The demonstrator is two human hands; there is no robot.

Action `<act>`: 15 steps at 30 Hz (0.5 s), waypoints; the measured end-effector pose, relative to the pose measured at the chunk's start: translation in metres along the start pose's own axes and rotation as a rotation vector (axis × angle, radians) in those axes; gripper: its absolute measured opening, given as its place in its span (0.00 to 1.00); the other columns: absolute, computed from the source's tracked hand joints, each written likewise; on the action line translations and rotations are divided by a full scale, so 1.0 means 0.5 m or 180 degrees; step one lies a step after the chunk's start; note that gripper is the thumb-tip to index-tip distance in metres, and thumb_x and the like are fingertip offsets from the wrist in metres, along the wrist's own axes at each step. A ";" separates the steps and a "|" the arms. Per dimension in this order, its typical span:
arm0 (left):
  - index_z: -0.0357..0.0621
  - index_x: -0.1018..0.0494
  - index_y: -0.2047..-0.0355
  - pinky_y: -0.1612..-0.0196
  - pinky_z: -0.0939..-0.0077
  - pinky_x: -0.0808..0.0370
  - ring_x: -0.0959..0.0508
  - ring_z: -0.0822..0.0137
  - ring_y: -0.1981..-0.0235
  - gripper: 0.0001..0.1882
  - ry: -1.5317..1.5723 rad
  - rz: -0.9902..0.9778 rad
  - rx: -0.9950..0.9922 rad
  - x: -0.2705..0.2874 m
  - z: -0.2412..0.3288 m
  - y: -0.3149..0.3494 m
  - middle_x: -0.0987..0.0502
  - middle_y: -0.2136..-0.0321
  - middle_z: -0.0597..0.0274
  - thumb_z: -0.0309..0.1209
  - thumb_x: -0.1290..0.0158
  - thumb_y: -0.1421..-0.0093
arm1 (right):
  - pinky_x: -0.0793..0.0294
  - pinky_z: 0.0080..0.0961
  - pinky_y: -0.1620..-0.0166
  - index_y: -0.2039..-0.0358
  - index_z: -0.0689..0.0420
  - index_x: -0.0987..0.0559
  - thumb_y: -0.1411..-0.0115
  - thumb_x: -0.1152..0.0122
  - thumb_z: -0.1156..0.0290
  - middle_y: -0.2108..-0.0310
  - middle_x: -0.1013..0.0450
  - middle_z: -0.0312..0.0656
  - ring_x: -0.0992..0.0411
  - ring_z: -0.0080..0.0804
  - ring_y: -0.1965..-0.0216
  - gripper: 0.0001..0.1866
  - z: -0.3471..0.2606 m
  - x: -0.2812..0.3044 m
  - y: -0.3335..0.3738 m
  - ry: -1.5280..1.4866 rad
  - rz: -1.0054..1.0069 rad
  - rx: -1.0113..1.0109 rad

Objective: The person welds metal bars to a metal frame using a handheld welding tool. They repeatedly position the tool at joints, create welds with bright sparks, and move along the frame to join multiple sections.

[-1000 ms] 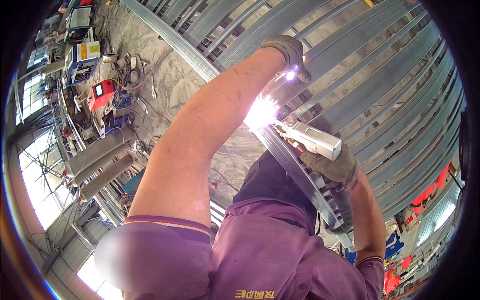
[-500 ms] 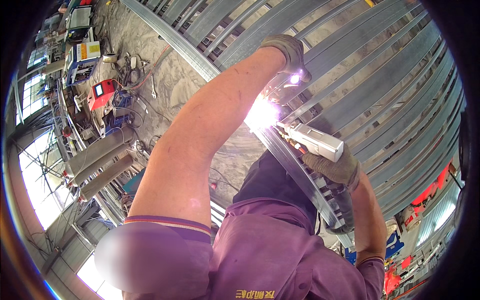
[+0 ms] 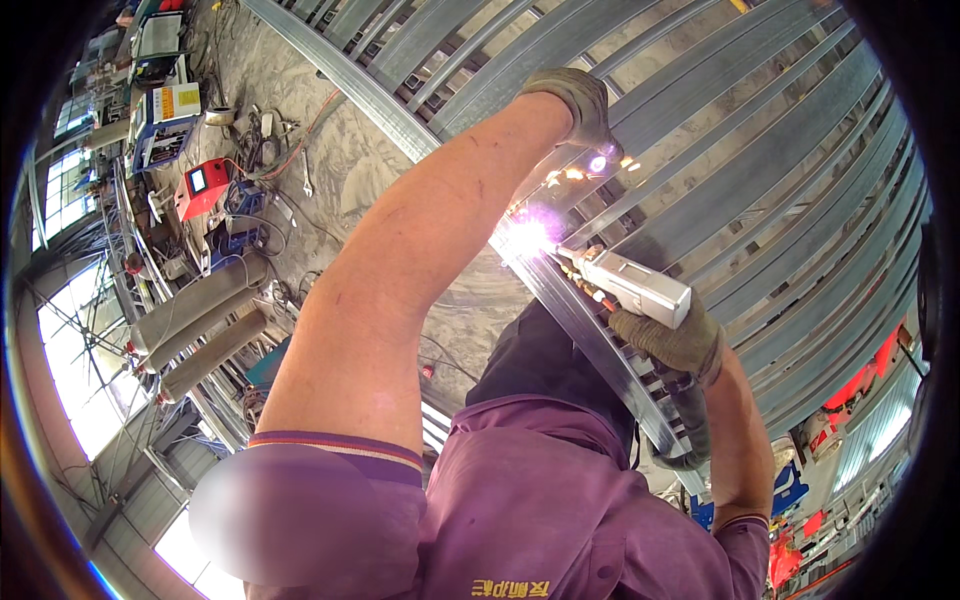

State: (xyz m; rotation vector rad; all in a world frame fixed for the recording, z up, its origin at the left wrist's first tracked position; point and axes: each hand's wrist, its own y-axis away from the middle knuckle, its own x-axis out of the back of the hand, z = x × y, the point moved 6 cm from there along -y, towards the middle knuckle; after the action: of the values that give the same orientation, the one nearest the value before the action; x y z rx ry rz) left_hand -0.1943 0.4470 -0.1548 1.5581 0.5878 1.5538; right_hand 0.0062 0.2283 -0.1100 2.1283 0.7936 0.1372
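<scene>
My right hand (image 3: 672, 342), in a grey-brown work glove, is closed round a silver, box-bodied welding gun (image 3: 640, 287). The gun's tip points left at a glaring white-violet weld spot (image 3: 530, 234) on a long galvanized rail (image 3: 598, 355). Orange sparks (image 3: 570, 175) scatter beyond the glare. Farther away, my gloved left hand (image 3: 572, 100) is closed over a metal slat (image 3: 480, 95) that meets the rail, its fingertips partly hidden. A small violet glint shows by its fingers. A dark hose (image 3: 692, 425) hangs below my right hand.
Many parallel slats (image 3: 770, 170) stretch away to the right, with gaps between them. On the floor at left are a red machine with a screen (image 3: 203, 188), a wrench (image 3: 307, 176) and cables. Several grey gas cylinders (image 3: 200, 312) lie at the left. My dark trousers are close to the rail.
The weld glare looks smaller, and orange sparks now fly near my left hand. The gun and my right hand have shifted very slightly right and nearer; my left hand keeps its place.
</scene>
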 end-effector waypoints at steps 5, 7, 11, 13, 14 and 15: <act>0.48 0.10 0.44 0.40 0.51 0.15 0.10 0.51 0.45 0.40 0.0026 0.0154 -0.0072 0.000 -0.003 -0.001 0.10 0.47 0.52 0.67 0.29 0.44 | 0.15 0.31 0.50 0.38 0.56 0.13 0.33 0.16 0.61 0.52 0.10 0.39 0.17 0.25 0.56 0.27 0.010 0.003 0.014 0.0359 0.0154 0.0138; 0.48 0.10 0.43 0.40 0.51 0.15 0.10 0.51 0.45 0.41 0.0022 0.0236 -0.0087 -0.002 -0.002 -0.002 0.10 0.46 0.52 0.67 0.28 0.45 | 0.15 0.32 0.49 0.36 0.56 0.13 0.33 0.16 0.58 0.49 0.10 0.41 0.17 0.25 0.55 0.29 0.005 0.005 0.027 0.0466 0.0235 0.0260; 0.49 0.11 0.43 0.40 0.51 0.14 0.10 0.51 0.44 0.42 0.0048 0.0136 -0.0065 -0.004 -0.005 -0.007 0.10 0.45 0.52 0.67 0.28 0.46 | 0.20 0.27 0.59 0.34 0.57 0.15 0.30 0.19 0.63 0.57 0.15 0.34 0.23 0.19 0.63 0.27 -0.013 0.005 0.029 0.0012 0.0359 0.0407; 0.48 0.11 0.42 0.40 0.51 0.14 0.10 0.51 0.44 0.42 0.0072 0.0104 -0.0047 -0.006 -0.004 -0.008 0.10 0.45 0.52 0.67 0.27 0.46 | 0.22 0.24 0.65 0.34 0.58 0.16 0.28 0.21 0.66 0.62 0.18 0.30 0.26 0.17 0.67 0.25 -0.028 0.003 0.009 -0.0073 0.0390 0.0508; 0.48 0.11 0.42 0.40 0.51 0.14 0.10 0.51 0.44 0.42 0.0070 0.0092 -0.0051 -0.004 0.000 -0.002 0.10 0.45 0.52 0.67 0.27 0.46 | 0.22 0.24 0.66 0.34 0.58 0.16 0.28 0.21 0.66 0.62 0.18 0.30 0.26 0.17 0.68 0.26 -0.025 -0.001 -0.007 -0.0075 0.0423 0.0535; 0.48 0.11 0.42 0.40 0.51 0.14 0.10 0.51 0.44 0.42 0.0069 0.0080 -0.0054 0.000 0.003 0.002 0.10 0.45 0.52 0.67 0.27 0.47 | 0.23 0.24 0.66 0.34 0.59 0.17 0.28 0.21 0.66 0.63 0.19 0.29 0.26 0.17 0.69 0.26 -0.021 -0.007 -0.022 -0.0076 0.0455 0.0563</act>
State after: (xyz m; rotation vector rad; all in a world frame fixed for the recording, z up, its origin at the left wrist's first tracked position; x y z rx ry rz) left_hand -0.1932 0.4461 -0.1540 1.5431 0.5677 1.5925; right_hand -0.0057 0.2382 -0.1109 2.3500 0.6599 0.1201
